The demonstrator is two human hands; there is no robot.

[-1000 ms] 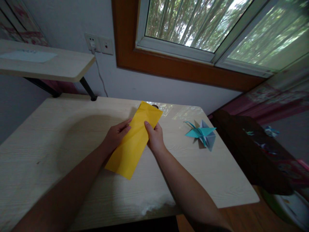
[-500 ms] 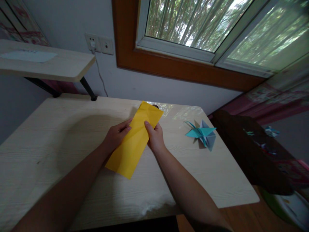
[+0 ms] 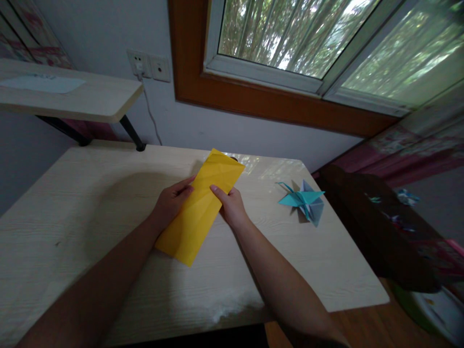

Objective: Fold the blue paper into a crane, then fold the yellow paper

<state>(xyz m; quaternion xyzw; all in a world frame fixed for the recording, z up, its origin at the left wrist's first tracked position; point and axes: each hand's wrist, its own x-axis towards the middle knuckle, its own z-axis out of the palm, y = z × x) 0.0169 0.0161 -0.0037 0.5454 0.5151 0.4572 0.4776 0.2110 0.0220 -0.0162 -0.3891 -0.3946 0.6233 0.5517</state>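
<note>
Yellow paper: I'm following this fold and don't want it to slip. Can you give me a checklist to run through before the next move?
1. Left hand on the yellow paper, thumb on its left edge: ok.
2. Right hand has a grip on the right edge, thumb on top: ok.
3. Paper folded to a long rectangle, edges aligned: cannot tell.
4. Near corner down on the table: cannot tell.
5. Blue paper crane apart from the paper, to the right: ok.
</note>
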